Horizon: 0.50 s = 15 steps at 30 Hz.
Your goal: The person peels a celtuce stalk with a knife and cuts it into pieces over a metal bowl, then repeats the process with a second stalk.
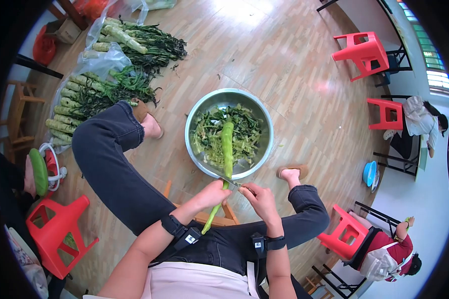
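One slip of the knife (231, 181) in my closed right grip (261, 202) could cut my left grip (215, 193), curled so close around the green stem (227, 149) over the near rim of the bowl (266, 130).

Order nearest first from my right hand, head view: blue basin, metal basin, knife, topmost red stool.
1. Knife, in your right hand
2. Metal basin, just ahead
3. Blue basin, off to the right
4. Topmost red stool, far ahead, right

The head view looks steeply down over the bowl (237, 97).
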Available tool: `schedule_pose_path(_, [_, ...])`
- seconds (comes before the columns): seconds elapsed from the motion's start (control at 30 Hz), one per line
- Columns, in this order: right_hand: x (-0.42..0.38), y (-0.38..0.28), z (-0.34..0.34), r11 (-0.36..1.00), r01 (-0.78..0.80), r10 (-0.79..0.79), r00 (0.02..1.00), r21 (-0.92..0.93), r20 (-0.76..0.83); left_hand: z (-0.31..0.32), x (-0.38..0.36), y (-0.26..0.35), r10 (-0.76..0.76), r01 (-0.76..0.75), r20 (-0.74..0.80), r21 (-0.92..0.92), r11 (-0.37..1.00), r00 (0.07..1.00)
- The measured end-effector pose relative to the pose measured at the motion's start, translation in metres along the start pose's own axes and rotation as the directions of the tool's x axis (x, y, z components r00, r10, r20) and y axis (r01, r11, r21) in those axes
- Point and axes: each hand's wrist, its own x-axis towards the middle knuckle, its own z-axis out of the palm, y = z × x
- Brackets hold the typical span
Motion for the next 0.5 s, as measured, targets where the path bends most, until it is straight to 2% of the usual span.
schedule_pose_path(0.03, [0.001, -0.001, 0.001, 1.000, 0.001, -0.001, 1.000, 0.000, 0.000, 0.000, 0.001, -0.002, -0.008, 0.009, -0.009, 0.053, 0.999, 1.000])
schedule_pose_path(0.07, [0.002, -0.002, 0.002, 0.997, 0.010, -0.010, 1.000, -0.075, -0.010, 0.000, 0.002, -0.004, -0.016, 0.018, -0.018, 0.107, 0.994, 1.000])
schedule_pose_path(0.1, [0.003, -0.003, 0.004, 0.989, 0.016, -0.020, 1.000, -0.149, -0.020, 0.001, 0.004, -0.009, -0.016, 0.018, -0.016, 0.108, 0.994, 1.000])
schedule_pose_path(0.2, [0.008, 0.001, 0.011, 0.982, 0.045, -0.058, 0.996, -0.183, -0.070, 0.001, 0.006, -0.014, 0.019, -0.011, -0.066, 0.119, 0.993, 0.998])
schedule_pose_path(0.33, [0.017, 0.011, 0.020, 0.982, 0.017, -0.037, 0.994, -0.188, -0.107, 0.002, 0.004, -0.009, -0.003, 0.004, -0.032, 0.034, 0.999, 0.999])
schedule_pose_path(0.5, [0.032, 0.021, 0.023, 0.997, -0.037, 0.031, 0.995, -0.060, -0.097, 0.002, 0.003, -0.006, -0.020, 0.020, -0.014, 0.005, 1.000, 1.000])
